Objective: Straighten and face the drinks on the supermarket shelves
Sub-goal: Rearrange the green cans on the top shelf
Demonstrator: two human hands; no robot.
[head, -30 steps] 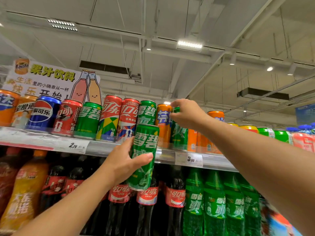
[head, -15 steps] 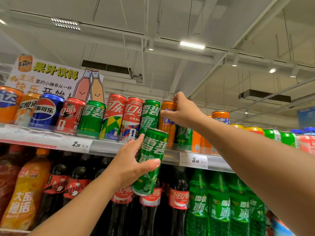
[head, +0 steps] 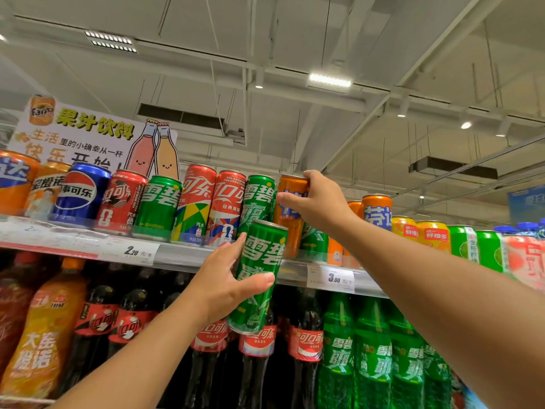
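Left hand point(head: 224, 278) wrapped around green can point(head: 258, 276), held off the shelf point(head: 182, 255) front edge. Right hand point(head: 317, 202) fingers pinching orange can point(head: 290, 214) near its top. Risk: toppling neighbouring cans through crowding.

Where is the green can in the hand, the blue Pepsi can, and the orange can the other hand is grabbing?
green can point(head: 261, 261): head view, on its white lettering.
blue Pepsi can point(head: 78, 193): head view, on its round logo.
orange can point(head: 290, 184): head view, on its upper side, left of the fingers.

right hand point(head: 320, 206) shifted to orange can point(head: 290, 215)
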